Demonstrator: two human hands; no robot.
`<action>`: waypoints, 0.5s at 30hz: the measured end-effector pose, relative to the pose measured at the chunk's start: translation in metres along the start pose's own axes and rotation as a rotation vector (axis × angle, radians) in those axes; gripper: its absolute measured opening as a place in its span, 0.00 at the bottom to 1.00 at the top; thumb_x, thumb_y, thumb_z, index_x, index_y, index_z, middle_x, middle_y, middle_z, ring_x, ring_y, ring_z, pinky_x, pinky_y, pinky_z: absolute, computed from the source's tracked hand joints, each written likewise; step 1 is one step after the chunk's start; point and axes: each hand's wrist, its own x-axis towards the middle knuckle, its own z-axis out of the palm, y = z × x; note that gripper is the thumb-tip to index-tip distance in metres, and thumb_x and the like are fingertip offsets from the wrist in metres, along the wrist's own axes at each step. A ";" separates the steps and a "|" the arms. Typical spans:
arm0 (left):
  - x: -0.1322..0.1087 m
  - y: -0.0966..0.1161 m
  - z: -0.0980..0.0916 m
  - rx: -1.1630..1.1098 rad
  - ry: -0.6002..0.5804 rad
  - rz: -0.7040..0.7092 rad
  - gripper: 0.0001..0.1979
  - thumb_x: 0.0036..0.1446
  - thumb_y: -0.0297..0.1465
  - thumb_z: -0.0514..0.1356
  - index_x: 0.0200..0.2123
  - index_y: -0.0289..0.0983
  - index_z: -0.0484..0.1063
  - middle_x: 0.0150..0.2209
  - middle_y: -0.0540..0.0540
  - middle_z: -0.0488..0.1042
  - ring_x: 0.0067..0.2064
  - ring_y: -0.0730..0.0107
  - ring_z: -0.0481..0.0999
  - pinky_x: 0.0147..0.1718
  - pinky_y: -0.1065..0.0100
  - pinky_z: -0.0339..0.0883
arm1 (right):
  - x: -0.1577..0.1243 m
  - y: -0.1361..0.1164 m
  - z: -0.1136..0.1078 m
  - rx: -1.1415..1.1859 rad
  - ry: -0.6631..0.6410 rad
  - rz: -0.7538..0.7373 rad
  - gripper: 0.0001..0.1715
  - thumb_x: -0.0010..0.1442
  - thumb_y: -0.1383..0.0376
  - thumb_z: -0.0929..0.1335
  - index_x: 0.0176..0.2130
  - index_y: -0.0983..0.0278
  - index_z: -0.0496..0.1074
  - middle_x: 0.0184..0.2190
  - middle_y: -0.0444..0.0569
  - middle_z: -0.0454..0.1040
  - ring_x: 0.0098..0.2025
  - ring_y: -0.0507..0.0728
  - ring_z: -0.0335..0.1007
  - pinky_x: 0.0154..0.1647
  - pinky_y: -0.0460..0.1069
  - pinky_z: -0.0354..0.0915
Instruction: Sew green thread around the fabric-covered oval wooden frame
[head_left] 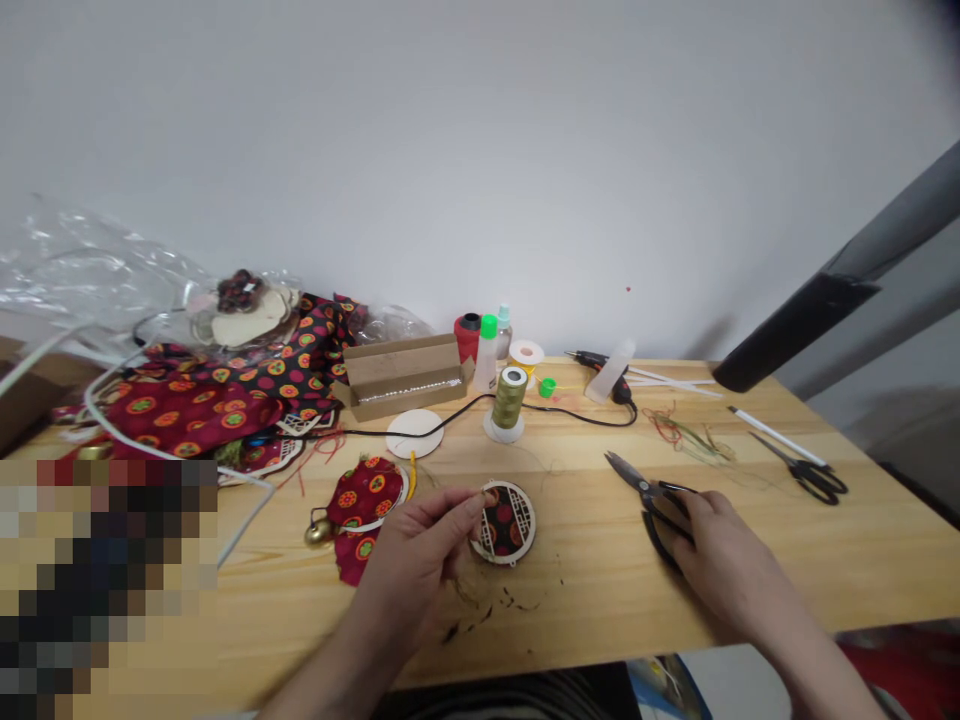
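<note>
My left hand (420, 545) pinches the left edge of a small round ornament (507, 522), dark patterned fabric under a pale lattice frame, just above the table. Its fingers partly hide that edge. At the right, my right hand (724, 560) has its fingers closed about the black handles of a pair of scissors (643, 484), which lie on the table with blades pointing away to the left. Left of my left hand is red patterned fabric (366, 492) with a pale round rim and a brass bell (319, 530). Dark scraps and loose thread lie below the ornament.
Behind stand an olive thread spool (509, 402), a green-capped bottle (487, 358) and an open cardboard box (405, 378). A glue gun (600, 372) trails a black cord across the table. Other scissors (802, 468) lie right. Patterned fabric (217, 400) is heaped left.
</note>
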 end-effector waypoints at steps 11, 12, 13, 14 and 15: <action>0.000 0.000 0.003 0.000 0.017 0.036 0.13 0.35 0.36 0.72 0.24 0.33 0.80 0.14 0.55 0.66 0.15 0.85 0.53 0.14 0.79 0.44 | -0.056 -0.047 -0.032 0.967 -0.190 -0.374 0.25 0.45 0.69 0.69 0.46 0.61 0.69 0.43 0.52 0.73 0.44 0.60 0.71 0.43 0.50 0.68; 0.000 0.000 0.003 0.001 0.017 0.041 0.13 0.36 0.36 0.72 0.24 0.33 0.80 0.14 0.54 0.66 0.16 0.85 0.53 0.14 0.79 0.44 | -0.060 -0.055 -0.035 0.931 -0.259 -0.380 0.24 0.43 0.72 0.69 0.43 0.60 0.70 0.40 0.51 0.74 0.41 0.59 0.71 0.40 0.50 0.68; -0.001 0.001 0.004 0.004 0.017 0.047 0.12 0.36 0.36 0.72 0.24 0.33 0.80 0.15 0.54 0.67 0.16 0.85 0.53 0.14 0.79 0.45 | -0.062 -0.063 -0.038 0.894 -0.297 -0.374 0.23 0.41 0.73 0.69 0.40 0.59 0.72 0.38 0.49 0.74 0.39 0.59 0.70 0.38 0.49 0.68; -0.001 0.001 0.004 0.007 0.019 0.051 0.12 0.36 0.35 0.72 0.24 0.34 0.80 0.15 0.54 0.68 0.16 0.85 0.54 0.15 0.79 0.45 | -0.062 -0.070 -0.040 0.853 -0.338 -0.372 0.20 0.40 0.74 0.70 0.36 0.59 0.72 0.36 0.48 0.74 0.37 0.58 0.70 0.35 0.49 0.67; -0.002 0.001 0.003 0.009 0.020 0.054 0.11 0.37 0.35 0.72 0.24 0.34 0.80 0.15 0.54 0.68 0.16 0.84 0.54 0.15 0.79 0.45 | -0.061 -0.077 -0.041 0.815 -0.352 -0.360 0.18 0.39 0.74 0.70 0.34 0.59 0.72 0.34 0.47 0.74 0.35 0.57 0.69 0.34 0.48 0.65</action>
